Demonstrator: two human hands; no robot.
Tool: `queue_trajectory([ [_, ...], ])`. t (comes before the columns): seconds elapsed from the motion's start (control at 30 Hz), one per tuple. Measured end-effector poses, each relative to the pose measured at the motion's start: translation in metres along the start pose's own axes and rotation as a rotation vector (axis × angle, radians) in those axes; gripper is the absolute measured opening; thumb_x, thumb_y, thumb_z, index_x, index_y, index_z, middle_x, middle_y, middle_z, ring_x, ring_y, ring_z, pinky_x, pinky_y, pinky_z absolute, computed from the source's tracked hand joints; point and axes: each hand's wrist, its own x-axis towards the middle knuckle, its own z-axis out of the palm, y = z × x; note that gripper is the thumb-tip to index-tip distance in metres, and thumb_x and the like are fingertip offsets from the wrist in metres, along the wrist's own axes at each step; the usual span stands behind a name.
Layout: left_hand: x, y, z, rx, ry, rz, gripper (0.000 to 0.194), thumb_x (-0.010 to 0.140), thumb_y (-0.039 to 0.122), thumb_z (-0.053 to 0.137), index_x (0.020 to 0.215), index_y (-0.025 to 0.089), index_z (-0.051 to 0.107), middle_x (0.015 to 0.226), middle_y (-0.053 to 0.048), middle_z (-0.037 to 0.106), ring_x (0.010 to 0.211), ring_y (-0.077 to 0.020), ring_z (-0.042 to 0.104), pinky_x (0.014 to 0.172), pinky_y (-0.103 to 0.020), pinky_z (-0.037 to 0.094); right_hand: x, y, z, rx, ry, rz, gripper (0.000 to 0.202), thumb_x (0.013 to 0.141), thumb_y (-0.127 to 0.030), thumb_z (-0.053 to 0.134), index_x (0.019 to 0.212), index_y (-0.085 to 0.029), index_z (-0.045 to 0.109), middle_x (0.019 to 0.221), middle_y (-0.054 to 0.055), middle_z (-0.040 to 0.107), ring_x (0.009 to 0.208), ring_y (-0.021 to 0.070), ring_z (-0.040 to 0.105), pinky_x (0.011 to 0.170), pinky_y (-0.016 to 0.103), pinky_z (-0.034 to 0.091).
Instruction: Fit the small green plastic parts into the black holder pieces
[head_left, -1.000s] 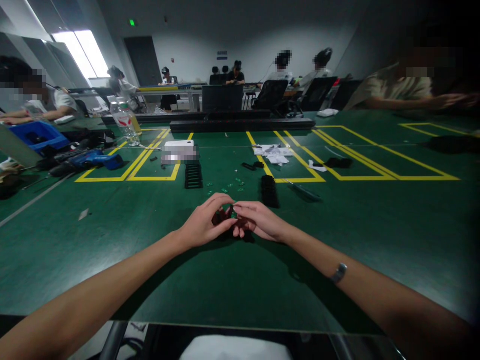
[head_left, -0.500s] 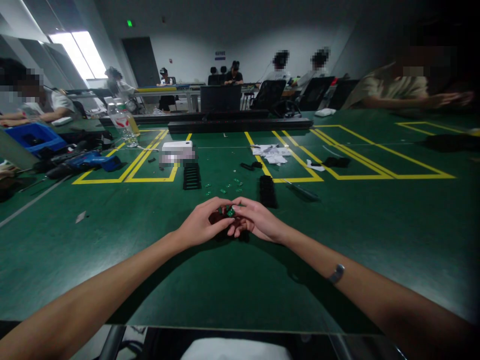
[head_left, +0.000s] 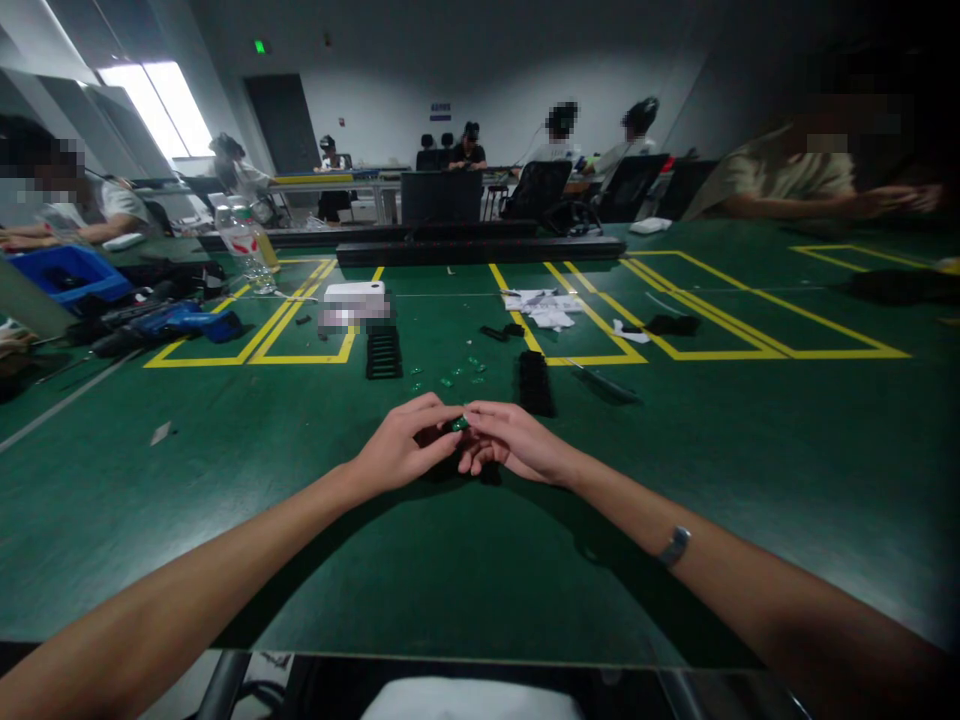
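Both of my hands meet over the green table (head_left: 420, 580), with a small shiny green piece (head_left: 460, 425) pinched between their fingertips. My left hand (head_left: 411, 440) curves round it from the left, thumb and forefinger closed on it. From the other side my right hand (head_left: 517, 440) grips the same piece with thumb and forefinger, its other fingers curled below. Just beyond lie several small green clear pieces (head_left: 447, 382). A black slotted tray (head_left: 384, 352) is up and left of them, and a dark ridged block (head_left: 534, 383) sits to the right.
A white device (head_left: 354, 295) and a plastic bottle (head_left: 251, 250) stand farther back. Crumpled white paper (head_left: 546, 307) lies right of centre, near a clear bag (head_left: 606, 385). Blue power tool (head_left: 187, 322) and blue bin (head_left: 71, 280) are at left. Other people sit around the room.
The green piece has turned slightly between my fingertips and shows less of itself. My left fingers have straightened a little over it; both arms stay almost where they were.
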Motion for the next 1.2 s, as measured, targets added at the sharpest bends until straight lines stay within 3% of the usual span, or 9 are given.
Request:
queue_trajectory([
  [0.4, 0.0016, 0.0022, -0.0013, 0.043, -0.048, -0.002, 0.032, 0.095, 0.026, 0.057, 0.125, 0.018, 0.064, 0.079, -0.002, 0.058, 0.07, -0.0133, 0.053, 0.064, -0.025, 0.041, 0.001, 0.0002, 0.0005, -0.027, 0.01, 0.017, 0.028, 0.092, -0.037, 0.066, 0.099, -0.01, 0.061, 0.077, 0.009, 0.071, 0.068, 0.0157, 0.073, 0.059, 0.021, 0.057],
  [0.63, 0.0007, -0.0009, 0.0008, -0.002, -0.059, -0.007, 0.033, 0.095, 0.027, 0.056, 0.126, 0.019, 0.063, 0.101, -0.007, 0.07, 0.084, -0.0172, 0.063, 0.077, -0.028, 0.048, 0.0003, 0.0005, -0.0003, -0.028, 0.015, 0.026, 0.028, 0.092, -0.037, 0.066, 0.099, -0.011, 0.06, 0.074, 0.008, 0.071, 0.066, 0.0154, 0.072, 0.058, 0.021, 0.057],
  [1.2, 0.0018, -0.0004, 0.0001, -0.029, -0.066, -0.017, 0.033, 0.094, 0.025, 0.058, 0.126, 0.019, 0.064, 0.104, -0.007, 0.071, 0.088, -0.0182, 0.065, 0.081, -0.03, 0.049, 0.0008, 0.0006, -0.0008, -0.047, 0.009, 0.029, 0.029, 0.093, -0.038, 0.064, 0.098, -0.01, 0.06, 0.076, 0.01, 0.071, 0.068, 0.0153, 0.072, 0.06, 0.021, 0.056],
])
